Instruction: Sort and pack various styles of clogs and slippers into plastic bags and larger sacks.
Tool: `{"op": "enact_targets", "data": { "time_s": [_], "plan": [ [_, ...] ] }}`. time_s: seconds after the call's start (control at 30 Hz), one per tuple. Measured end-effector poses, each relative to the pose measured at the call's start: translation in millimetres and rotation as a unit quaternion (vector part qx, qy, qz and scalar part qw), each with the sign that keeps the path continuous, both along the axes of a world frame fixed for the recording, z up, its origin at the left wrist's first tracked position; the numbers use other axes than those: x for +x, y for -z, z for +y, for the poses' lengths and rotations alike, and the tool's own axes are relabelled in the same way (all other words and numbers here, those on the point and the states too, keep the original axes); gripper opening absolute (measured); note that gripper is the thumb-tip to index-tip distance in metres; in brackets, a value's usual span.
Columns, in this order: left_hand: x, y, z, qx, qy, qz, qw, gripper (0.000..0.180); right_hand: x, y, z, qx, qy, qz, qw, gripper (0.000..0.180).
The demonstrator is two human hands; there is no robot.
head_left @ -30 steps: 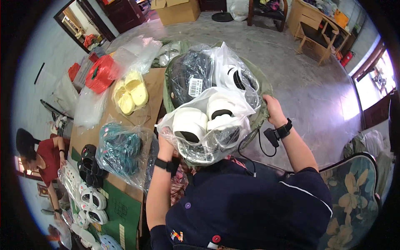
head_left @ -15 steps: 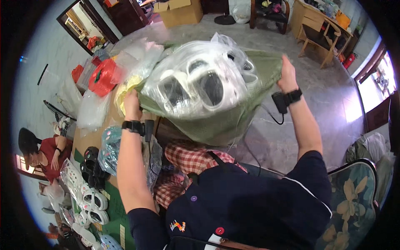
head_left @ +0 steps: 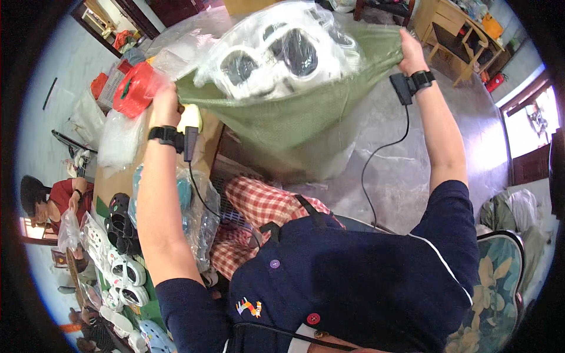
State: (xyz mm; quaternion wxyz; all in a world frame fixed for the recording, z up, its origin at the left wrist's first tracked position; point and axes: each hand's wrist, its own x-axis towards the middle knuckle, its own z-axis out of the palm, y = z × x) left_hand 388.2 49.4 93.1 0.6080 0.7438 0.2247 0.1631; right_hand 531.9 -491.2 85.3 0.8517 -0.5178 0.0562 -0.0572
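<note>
I hold a large green woven sack [head_left: 294,115] lifted up in front of me. My left hand [head_left: 165,105] grips its left rim and my right hand [head_left: 411,52] grips its right rim. Clear plastic bags of white and black clog shoes [head_left: 276,50] bulge out of the sack's top. Both wrists wear black bands, and a black cable hangs from each.
A cardboard-covered table [head_left: 112,176] at left carries a red item in plastic [head_left: 134,88], a bag of teal shoes [head_left: 197,206] and loose black and white clogs [head_left: 120,247]. A person in a red top [head_left: 50,203] sits at far left. Wooden chairs [head_left: 453,35] stand at the back right.
The sack has been raised higher and closer to my face, both arms stretching up and apart. A second ago the bags of shoes rested lower, in front of my chest.
</note>
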Motion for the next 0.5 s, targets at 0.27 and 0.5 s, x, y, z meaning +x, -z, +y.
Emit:
{"op": "enact_targets", "data": {
  "time_s": [0.27,0.5],
  "plan": [
    [-48,27,-2,-0.002,-0.057,0.007,0.998,0.019,15,30,35,-0.005,-0.032,0.017,0.999,0.035],
    [-84,30,-31,-0.069,-0.026,-0.001,0.997,0.030,9,54,35,0.035,-0.070,-0.026,0.997,0.039]
  ]
}}
